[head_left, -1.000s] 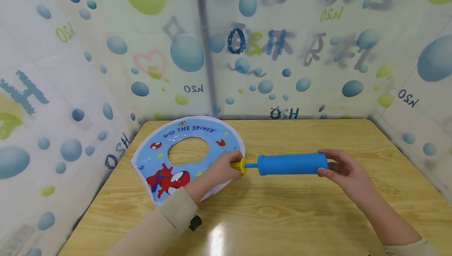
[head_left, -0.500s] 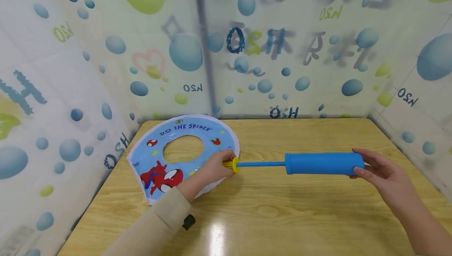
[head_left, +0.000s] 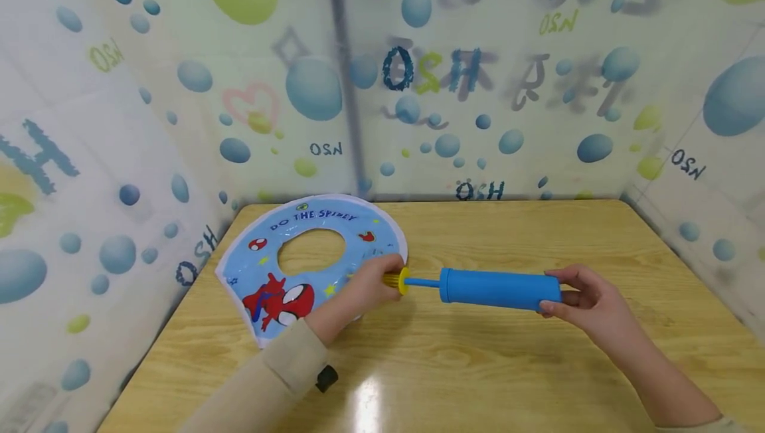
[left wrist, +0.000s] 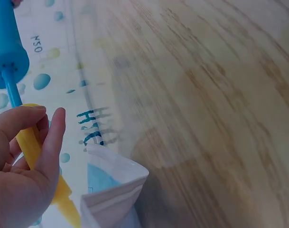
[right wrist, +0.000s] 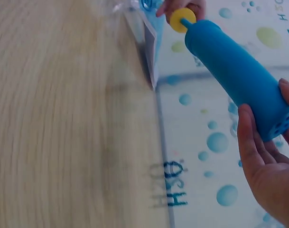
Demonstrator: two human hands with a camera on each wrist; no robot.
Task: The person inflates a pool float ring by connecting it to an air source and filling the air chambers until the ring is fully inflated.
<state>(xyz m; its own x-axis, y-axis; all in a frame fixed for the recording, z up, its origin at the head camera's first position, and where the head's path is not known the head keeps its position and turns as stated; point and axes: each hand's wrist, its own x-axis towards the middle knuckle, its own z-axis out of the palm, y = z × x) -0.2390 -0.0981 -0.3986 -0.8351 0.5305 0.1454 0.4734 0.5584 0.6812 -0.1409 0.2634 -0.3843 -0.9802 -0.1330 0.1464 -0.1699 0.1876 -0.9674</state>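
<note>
A hand pump with a blue barrel [head_left: 499,288] is held between both hands above the table. My left hand [head_left: 373,285] grips its yellow nozzle end [left wrist: 29,147], and a short length of blue rod [head_left: 423,282] shows between that end and the barrel. My right hand [head_left: 588,300] holds the far end of the barrel, thumb on one side and fingers on the other; holes show in that end in the right wrist view. Beneath and behind my left hand is a light blue inflatable [head_left: 239,267] with a round opening and red cartoon figures, its lower right part hidden by my arm.
The wooden table [head_left: 478,366] runs back to a patterned wall [head_left: 526,107] printed with blue and green drops. A similar wall [head_left: 95,187] stands along the left side. A small black object [head_left: 326,378] sits at my left cuff.
My right hand first drew the barrel rightward, lengthening the visible rod, then pushed it back left, shortening it. The barrel now slopes slightly down to the right. My left hand stays nearly in place.
</note>
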